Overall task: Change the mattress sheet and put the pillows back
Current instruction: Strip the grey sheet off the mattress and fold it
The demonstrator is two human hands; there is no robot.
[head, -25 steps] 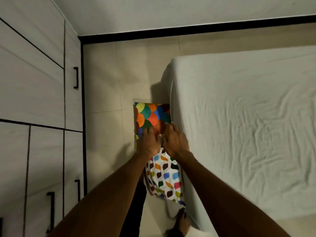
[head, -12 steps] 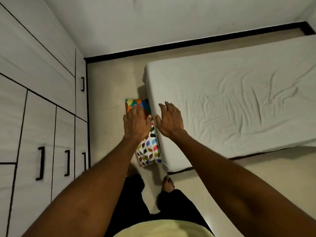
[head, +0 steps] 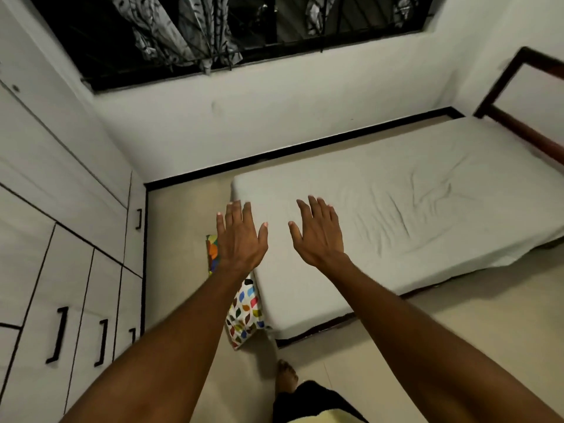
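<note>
A mattress point(head: 396, 215) covered by a wrinkled white sheet lies on the floor, filling the middle and right. Two pillows lean on the floor against its left end: one with a white cover and coloured leaf shapes point(head: 245, 312), and one with bright scale-like patches point(head: 212, 253), mostly hidden behind my left wrist. My left hand point(head: 241, 236) hovers above the pillows, fingers straight and spread, holding nothing. My right hand point(head: 317, 233) is raised over the mattress's near left corner, fingers also straight and empty.
White wardrobe doors with black handles point(head: 58, 334) line the left side. A barred dark window with hanging cloth point(head: 189, 35) is in the far wall. A dark wooden frame point(head: 525, 123) stands at the far right. My bare foot point(head: 287, 377) stands on the beige floor.
Both hands have let go of the pillows and lifted up with fingers spread. My view has risen, so the window and the whole mattress now show.
</note>
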